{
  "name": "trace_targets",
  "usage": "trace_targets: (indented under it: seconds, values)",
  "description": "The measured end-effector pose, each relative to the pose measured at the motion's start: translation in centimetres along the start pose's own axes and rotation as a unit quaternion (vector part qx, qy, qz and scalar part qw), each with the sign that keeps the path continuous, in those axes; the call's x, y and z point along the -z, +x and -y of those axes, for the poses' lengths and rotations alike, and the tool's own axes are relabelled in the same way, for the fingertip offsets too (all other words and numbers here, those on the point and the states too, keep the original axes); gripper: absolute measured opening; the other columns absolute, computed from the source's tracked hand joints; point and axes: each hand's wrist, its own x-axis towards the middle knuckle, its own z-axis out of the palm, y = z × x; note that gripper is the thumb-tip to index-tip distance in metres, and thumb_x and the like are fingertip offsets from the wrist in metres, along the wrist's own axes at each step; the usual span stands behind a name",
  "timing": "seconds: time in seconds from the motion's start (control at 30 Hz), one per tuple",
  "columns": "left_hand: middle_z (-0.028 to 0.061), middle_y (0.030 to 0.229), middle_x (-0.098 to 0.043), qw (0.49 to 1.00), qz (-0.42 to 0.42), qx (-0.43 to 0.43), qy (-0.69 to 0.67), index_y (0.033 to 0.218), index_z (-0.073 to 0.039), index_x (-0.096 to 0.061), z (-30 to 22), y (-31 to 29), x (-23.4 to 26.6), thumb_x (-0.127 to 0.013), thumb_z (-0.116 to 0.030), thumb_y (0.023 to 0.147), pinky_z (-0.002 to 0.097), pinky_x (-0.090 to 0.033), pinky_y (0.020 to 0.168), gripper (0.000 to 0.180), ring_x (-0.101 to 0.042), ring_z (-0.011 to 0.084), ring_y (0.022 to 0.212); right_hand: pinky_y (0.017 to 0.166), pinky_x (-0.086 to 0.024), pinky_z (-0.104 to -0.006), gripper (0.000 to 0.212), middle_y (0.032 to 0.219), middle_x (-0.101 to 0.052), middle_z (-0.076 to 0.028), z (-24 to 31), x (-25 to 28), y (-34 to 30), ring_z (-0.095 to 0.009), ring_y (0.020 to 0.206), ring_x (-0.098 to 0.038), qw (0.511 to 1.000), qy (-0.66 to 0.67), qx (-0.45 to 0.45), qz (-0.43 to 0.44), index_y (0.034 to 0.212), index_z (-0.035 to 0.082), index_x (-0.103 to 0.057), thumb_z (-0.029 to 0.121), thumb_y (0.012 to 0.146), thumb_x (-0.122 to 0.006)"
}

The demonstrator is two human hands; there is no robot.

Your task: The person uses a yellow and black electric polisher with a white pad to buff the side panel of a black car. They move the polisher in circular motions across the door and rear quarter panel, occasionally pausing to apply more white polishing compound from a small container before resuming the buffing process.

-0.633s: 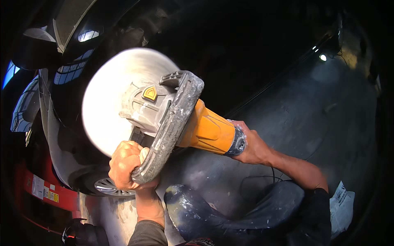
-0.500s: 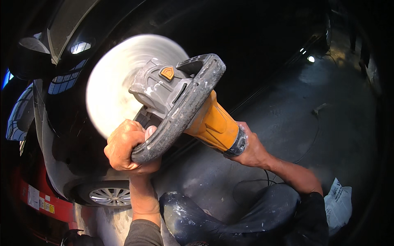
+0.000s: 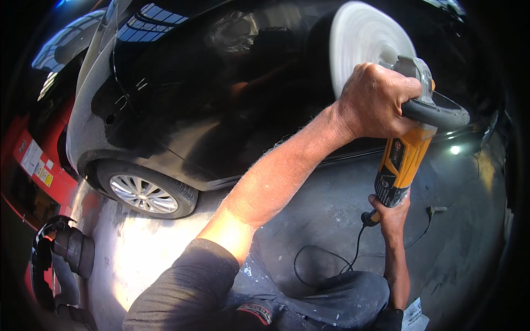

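Note:
A yellow and grey car polisher [image 3: 407, 151] is held up at the right against the side of a black car [image 3: 265, 105]. Its white round pad [image 3: 359, 44] is blurred in rings as if spinning, edge close to the dark panel; whether it touches I cannot tell. My left hand [image 3: 378, 99] is closed round the black loop handle [image 3: 441, 115] near the polisher's head. Lower down, my right hand [image 3: 393, 212] grips the rear end of the body, where a black cord [image 3: 356, 245] comes out.
The car's wheel [image 3: 144, 190] stands at the left, beside a red object [image 3: 47, 171] with labels. Dark curved parts [image 3: 72, 251] stand at the lower left. The cord loops over the grey floor towards a connector [image 3: 438, 209]. A printed plastic bag [image 3: 414, 317] lies by my right arm.
The polisher has moved from the middle to the upper right and turned more upright. My left arm now stretches across the view. More of the car's side and wheel shows.

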Motion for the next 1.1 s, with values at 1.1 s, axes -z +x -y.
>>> trace_targets:
  seconds: [1.1]
  values:
    - [0.0024,0.053,-0.042,0.915,-0.317,0.096,0.231,0.087,0.004,-0.065,-11.5,-17.6,42.8,-0.059,0.001,0.088,0.03,-0.038,0.051,0.007,-0.035,0.0095,0.045,0.086,-0.057,-0.0505,0.087,0.1,-0.069,-0.034,17.4,-27.7,-1.8,-0.048,0.091,-0.071,0.868,-0.068,0.253,0.421,0.147,-0.007,-0.026,0.003,0.076,-0.075]
